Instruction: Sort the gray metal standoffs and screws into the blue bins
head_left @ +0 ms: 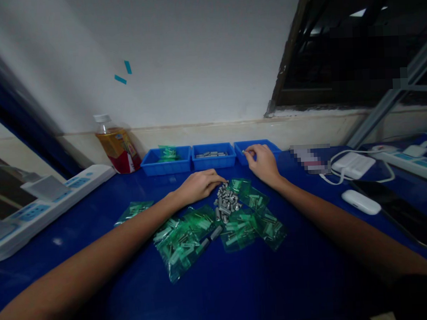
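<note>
My left hand [199, 185] reaches to the top of a pile of small silver metal parts [226, 202], its fingers drawn together against the upper edge. Whatever they pinch is too small to make out. Over the front of the right blue bin [275, 150], my right hand [263, 161] is closed in a pinch, with something tiny at the fingertips. Around the pile lie green clear bags [239, 229] holding pale and metal pieces. A larger cluster of such bags [182, 244] is left of it. Two grey cylinders [215, 233] lie just below the pile.
The middle blue bin [213, 163] holds grey rods; the left blue bin [166, 168] holds a green bag. A drink bottle [117, 147] and power strip [56, 200] stand left. At right are a white earbud case [361, 201], a phone [403, 213] and a cabled charger [353, 164].
</note>
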`<action>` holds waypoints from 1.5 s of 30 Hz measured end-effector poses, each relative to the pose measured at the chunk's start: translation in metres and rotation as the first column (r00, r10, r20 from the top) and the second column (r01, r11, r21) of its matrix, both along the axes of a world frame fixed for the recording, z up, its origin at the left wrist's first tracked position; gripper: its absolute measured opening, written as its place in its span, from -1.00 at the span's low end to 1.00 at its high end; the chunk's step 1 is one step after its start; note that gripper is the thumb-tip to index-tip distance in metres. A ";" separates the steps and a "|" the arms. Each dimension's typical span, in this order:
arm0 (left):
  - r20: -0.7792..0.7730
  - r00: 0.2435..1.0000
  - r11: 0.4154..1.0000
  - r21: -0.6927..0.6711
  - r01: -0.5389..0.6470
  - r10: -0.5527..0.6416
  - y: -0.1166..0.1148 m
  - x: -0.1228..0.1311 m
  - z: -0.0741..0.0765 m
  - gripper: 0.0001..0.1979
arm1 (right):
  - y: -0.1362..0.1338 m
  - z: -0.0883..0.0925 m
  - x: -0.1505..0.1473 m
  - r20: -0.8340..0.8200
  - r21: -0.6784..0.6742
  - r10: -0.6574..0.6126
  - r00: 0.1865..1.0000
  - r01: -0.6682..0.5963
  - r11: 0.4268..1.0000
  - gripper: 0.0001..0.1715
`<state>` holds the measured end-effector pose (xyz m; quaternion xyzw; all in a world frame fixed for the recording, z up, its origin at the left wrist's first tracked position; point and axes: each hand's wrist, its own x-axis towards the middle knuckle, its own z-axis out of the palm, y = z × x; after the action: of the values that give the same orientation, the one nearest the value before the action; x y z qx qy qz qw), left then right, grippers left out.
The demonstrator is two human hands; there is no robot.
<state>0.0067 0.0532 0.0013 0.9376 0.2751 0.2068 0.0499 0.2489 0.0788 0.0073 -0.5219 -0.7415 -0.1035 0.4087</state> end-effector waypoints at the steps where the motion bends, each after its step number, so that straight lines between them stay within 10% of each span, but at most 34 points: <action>1: -0.004 1.000 1.000 0.005 -0.020 0.020 0.000 0.000 0.000 -0.75 | 0.003 -0.002 0.005 0.021 -0.015 -0.060 0.998 0.060 0.998 -0.81; 7: 0.003 0.996 0.995 0.020 -0.093 0.093 -0.003 0.001 0.001 -0.85 | -0.006 -0.003 0.000 0.161 -0.004 -0.136 0.978 0.138 0.990 -0.67; 20: 0.116 0.993 0.997 -0.074 -0.013 0.022 0.000 0.002 0.000 -0.86 | -0.063 -0.003 -0.027 0.143 -0.117 0.215 0.966 -0.199 0.973 -0.82; 28: 0.672 0.710 0.784 -0.549 0.289 0.209 -0.017 0.026 0.014 -0.81 | -0.074 0.005 -0.034 0.339 0.042 0.247 0.908 -0.276 0.960 -0.75; 31: 0.632 0.741 0.766 -0.584 0.267 0.225 -0.019 0.028 0.016 -0.82 | -0.078 0.008 -0.035 0.342 0.043 0.237 0.909 -0.267 0.963 -0.72; 38: 0.149 0.988 0.938 -0.337 0.077 -0.028 -0.014 0.000 0.030 -0.78 | -0.035 0.019 -0.013 0.224 0.033 -0.012 0.975 0.005 0.999 -0.69; 42: -0.037 0.995 0.973 -0.217 0.079 -0.089 -0.024 -0.010 0.032 -0.79 | -0.005 0.022 0.002 0.203 0.020 -0.245 0.948 0.246 0.969 -0.66; 45: -0.044 0.999 0.983 -0.181 0.019 -0.027 -0.028 -0.008 0.026 -0.88 | -0.017 0.018 -0.002 0.256 0.021 -0.201 0.945 0.202 0.979 -0.64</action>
<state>-0.0013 0.0253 0.0268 0.9369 0.2830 0.1587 0.1304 0.2468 0.0615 0.0254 -0.5782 -0.7313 -0.2095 0.2949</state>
